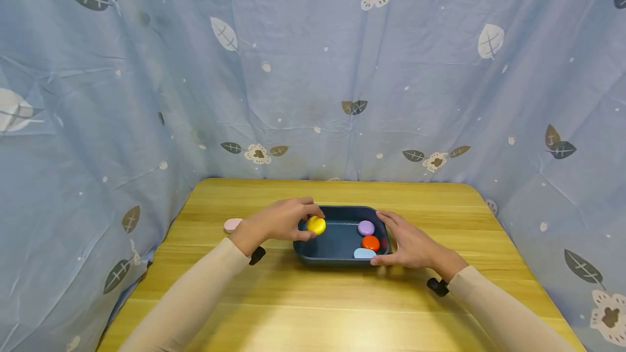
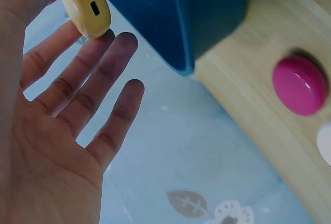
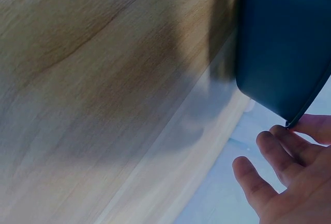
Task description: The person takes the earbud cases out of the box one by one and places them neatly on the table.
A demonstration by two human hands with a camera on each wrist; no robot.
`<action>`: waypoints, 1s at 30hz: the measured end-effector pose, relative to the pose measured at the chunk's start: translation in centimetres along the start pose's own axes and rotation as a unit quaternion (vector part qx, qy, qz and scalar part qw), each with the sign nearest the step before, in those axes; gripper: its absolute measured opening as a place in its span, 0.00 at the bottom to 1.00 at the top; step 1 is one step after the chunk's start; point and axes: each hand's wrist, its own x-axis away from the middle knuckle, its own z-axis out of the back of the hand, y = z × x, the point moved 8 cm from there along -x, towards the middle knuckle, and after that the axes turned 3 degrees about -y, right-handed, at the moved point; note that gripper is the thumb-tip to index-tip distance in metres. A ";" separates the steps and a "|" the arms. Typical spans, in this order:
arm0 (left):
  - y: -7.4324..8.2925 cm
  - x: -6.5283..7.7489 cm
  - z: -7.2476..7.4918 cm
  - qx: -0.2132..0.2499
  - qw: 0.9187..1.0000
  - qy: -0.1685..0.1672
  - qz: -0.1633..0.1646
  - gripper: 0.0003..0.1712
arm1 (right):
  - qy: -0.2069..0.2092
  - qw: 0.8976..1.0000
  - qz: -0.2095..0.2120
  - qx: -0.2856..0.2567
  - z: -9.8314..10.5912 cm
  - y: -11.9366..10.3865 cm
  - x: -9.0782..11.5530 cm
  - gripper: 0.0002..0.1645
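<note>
My left hand (image 1: 283, 220) pinches a yellow rounded case (image 1: 316, 225) between thumb and fingertips, over the left end of a dark blue tray (image 1: 337, 261). In the left wrist view the yellow case (image 2: 89, 9) shows a small dark port slot, and the other fingers are spread. My right hand (image 1: 411, 243) grips the tray's right end. In the right wrist view its fingers (image 3: 276, 154) meet the tray's rim. Inside the tray's right side lie a purple round piece (image 1: 365, 227), a red round one (image 1: 370, 243) and a light blue one (image 1: 364, 253).
A pale pink piece (image 1: 233, 225) lies on the wooden table (image 1: 313, 308), left of the tray. The left wrist view also has a magenta round piece (image 2: 301, 85) and part of a whitish one (image 2: 326, 142). A patterned blue curtain (image 1: 303, 69) surrounds the table's back and sides.
</note>
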 end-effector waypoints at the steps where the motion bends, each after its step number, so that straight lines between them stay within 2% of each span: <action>1: -0.2 0.4 0.1 -0.001 1.000 0.004 0.004 0.23 | 0.000 1.000 -0.001 -0.001 0.0 0.1 0.0 0.82; 8: -1.7 2.9 0.7 -0.006 0.999 0.040 0.024 0.24 | 0.001 1.000 -0.001 -0.004 0.1 0.2 0.1 0.82; 13: -2.7 4.7 0.4 -0.016 0.998 0.050 0.045 0.24 | 0.000 1.000 0.000 -0.004 0.0 0.3 -0.1 0.82; 16: -3.3 5.7 -0.1 -0.007 0.997 0.053 0.055 0.24 | 0.000 1.000 0.000 -0.007 0.0 0.2 -0.1 0.81; 20: -4.1 7.0 -0.8 0.011 0.996 0.049 0.068 0.23 | 0.000 1.000 0.001 -0.011 0.0 0.0 0.1 0.81; 24: -5.0 8.3 -1.8 0.007 0.995 0.039 0.091 0.22 | 0.000 1.000 0.000 -0.009 -0.1 0.0 0.3 0.81; 30: -6.1 9.1 -3.1 0.006 0.992 0.021 0.124 0.22 | 0.001 1.000 -0.001 -0.001 0.0 0.1 0.1 0.81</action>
